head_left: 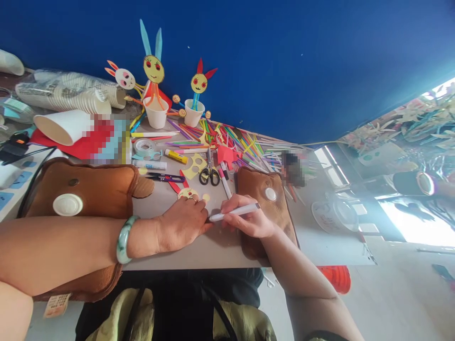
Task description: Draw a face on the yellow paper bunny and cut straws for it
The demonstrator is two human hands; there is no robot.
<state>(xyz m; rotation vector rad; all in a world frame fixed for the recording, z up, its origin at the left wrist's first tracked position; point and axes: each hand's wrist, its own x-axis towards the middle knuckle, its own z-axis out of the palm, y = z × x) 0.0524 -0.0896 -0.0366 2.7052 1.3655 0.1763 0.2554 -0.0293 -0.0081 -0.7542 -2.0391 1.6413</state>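
My right hand [247,218] grips a white marker pen [236,211], its tip slanting down to the left beside my left fingertips. Low over the grey tabletop, my left hand [183,222] is palm down with fingers bent together; whatever lies under them is hidden. Just beyond its knuckles are a round yellow paper face [187,193] and a small yellow paper disc [205,197]. Farther off lie black-handled scissors [209,175], dark thread snips [165,177] and a marker with a pink part [223,176]. Cut yellow paper with round holes [195,166] is behind them.
Brown hot-water bags [103,184] lie under my left forearm and by my right wrist. Behind are rabbit figures in paper cups [157,113], colourful pipe cleaners [245,147], a tape roll [143,148], a glue stick [149,165] and stacked cups [64,94]. A blue wall [256,71] rises behind.
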